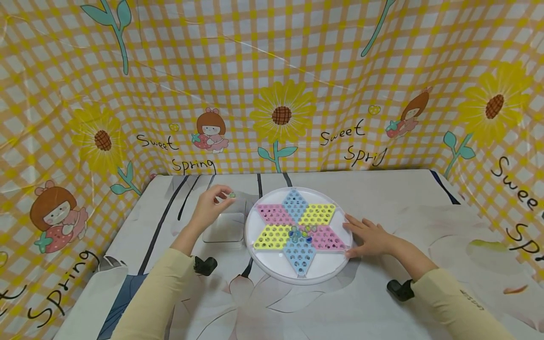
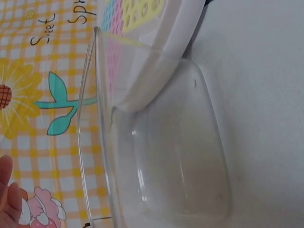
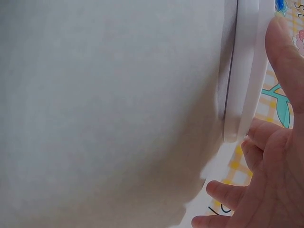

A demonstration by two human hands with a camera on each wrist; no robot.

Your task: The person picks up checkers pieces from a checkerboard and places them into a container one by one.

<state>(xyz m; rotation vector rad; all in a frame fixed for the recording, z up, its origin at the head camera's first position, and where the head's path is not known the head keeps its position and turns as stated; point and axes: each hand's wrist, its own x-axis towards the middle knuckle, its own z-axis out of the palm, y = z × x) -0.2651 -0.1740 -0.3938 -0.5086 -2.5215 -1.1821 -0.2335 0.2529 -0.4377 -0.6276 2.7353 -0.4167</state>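
Left hand (image 1: 211,206) pinches green marble (image 1: 232,194) above clear tub (image 1: 225,222) left of game board (image 1: 272,271); loose pinch risks marble bouncing away. Right hand (image 1: 369,236) flat, fingers relaxed, steadying board rim; nudge could scatter marbles (image 1: 300,233) at board centre.

sleeves: long, pale yellow, both arms | wrists: black camera mounts | right sleeve: small dark lettering
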